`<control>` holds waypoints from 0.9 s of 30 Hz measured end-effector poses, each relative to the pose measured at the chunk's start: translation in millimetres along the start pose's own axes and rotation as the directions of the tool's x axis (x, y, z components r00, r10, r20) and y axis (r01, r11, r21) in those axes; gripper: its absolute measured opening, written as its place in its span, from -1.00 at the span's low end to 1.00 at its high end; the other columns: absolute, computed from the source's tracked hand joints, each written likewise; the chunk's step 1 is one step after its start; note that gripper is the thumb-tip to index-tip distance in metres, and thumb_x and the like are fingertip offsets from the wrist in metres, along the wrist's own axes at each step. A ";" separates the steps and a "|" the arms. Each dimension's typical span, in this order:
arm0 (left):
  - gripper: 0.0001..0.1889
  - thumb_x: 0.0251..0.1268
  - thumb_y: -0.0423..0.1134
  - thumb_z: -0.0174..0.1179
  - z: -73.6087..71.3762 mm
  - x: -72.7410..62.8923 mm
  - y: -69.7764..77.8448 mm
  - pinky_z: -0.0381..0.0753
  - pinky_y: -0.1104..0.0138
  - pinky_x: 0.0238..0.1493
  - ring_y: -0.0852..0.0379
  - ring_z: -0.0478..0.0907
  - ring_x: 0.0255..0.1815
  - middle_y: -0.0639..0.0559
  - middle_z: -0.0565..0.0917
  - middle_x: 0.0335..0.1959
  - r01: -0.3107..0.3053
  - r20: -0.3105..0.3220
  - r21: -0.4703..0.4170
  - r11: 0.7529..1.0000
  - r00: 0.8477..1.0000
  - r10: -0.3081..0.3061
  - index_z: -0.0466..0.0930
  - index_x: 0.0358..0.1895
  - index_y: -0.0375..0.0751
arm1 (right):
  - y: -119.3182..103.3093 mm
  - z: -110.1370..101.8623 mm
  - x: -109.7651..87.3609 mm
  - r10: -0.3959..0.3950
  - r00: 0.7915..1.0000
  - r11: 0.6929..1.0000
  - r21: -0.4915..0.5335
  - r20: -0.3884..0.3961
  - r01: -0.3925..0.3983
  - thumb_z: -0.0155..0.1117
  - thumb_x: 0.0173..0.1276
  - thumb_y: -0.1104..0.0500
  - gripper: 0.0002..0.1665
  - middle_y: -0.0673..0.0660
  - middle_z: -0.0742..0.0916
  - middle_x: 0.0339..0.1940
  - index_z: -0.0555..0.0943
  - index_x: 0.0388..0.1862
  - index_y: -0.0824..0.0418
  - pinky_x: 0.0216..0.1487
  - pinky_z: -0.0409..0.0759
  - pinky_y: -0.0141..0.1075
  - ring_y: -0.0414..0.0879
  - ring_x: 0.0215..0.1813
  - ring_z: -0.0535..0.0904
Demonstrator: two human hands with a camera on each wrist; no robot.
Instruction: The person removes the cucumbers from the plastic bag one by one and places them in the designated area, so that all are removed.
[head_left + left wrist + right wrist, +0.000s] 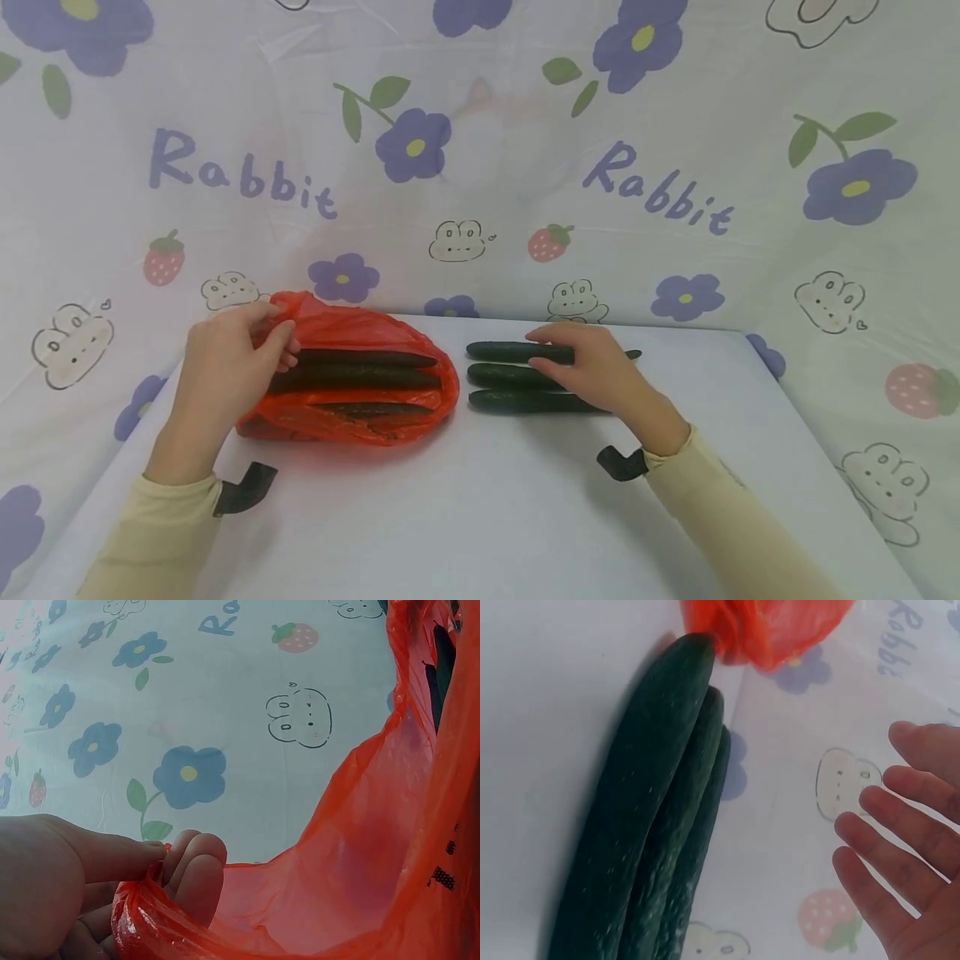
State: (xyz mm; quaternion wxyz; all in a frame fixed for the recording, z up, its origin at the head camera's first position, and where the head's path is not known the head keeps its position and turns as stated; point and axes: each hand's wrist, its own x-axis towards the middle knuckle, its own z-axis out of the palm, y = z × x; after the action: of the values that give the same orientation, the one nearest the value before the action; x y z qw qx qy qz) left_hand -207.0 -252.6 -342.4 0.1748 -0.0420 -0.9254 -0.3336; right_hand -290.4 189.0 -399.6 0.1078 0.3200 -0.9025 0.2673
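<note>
In the head view, three long dark-green cucumbers (pixel 517 402) lie side by side on the white tabletop (pixel 450 517), beside a translucent red plastic bag (pixel 352 322) holding at least two more; the transfer looks part-done. Left wrist view: the left hand (pixel 67 870) pinches the bag's edge. Right wrist view: the right hand (pixel 922 832), fingers spread, holds nothing.

You wear pale yellow sleeves (pixel 153 533). Your plastic bag (pixel 352 329) is translucent red, your cucumbers (pixel 525 402) dark green, your desk (pixel 450 525) white. You see a white cloth (pixel 495 167) patterned with yellow-centred purple flowers (pixel 415 147), red strawberries (pixel 548 244), black-outlined rabbits (pixel 457 242) and purple lettering (pixel 246 173).
</note>
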 end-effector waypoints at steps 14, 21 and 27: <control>-0.73 0.64 -0.26 0.26 1.4 -0.3 -4.0 0.84 0.09 -0.16 0.01 0.81 -0.34 -0.07 0.77 -0.33 0.010 0.001 -0.006 1.000 1.000 -0.010 0.70 0.19 -0.35 | -1.5 16.5 7.4 -0.055 0.998 0.997 0.054 0.017 0.054 0.59 0.43 0.15 -0.58 0.08 0.83 0.14 0.78 0.22 0.22 0.33 0.66 -0.02 0.00 0.24 0.73; -0.74 0.63 -0.28 0.27 0.6 -0.2 -4.2 0.84 0.16 -0.19 0.02 0.80 -0.35 -0.07 0.78 -0.34 0.009 -0.001 -0.007 1.000 1.000 -0.009 0.70 0.19 -0.36 | -1.7 19.3 7.6 -0.044 0.999 0.998 0.055 0.030 0.042 0.58 0.45 0.12 -0.57 0.04 0.82 0.16 0.78 0.25 0.18 0.32 0.67 -0.01 -0.03 0.24 0.73; -0.72 0.63 -0.27 0.27 0.1 0.3 -4.8 0.84 0.03 -0.14 0.00 0.80 -0.33 -0.08 0.78 -0.33 0.020 0.005 -0.002 1.000 1.000 -0.020 0.69 0.21 -0.36 | -5.6 19.7 10.2 -0.046 0.998 0.997 0.056 0.033 0.044 0.58 0.45 0.14 -0.56 0.06 0.82 0.17 0.77 0.25 0.18 0.32 0.67 0.00 -0.02 0.25 0.73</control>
State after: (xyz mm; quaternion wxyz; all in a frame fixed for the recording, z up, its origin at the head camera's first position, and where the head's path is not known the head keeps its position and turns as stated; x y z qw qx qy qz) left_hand -208.3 -256.2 -345.2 0.1693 -0.0338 -0.9258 -0.3362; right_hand -295.1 169.1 -410.0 0.0894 0.3477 -0.8891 0.2841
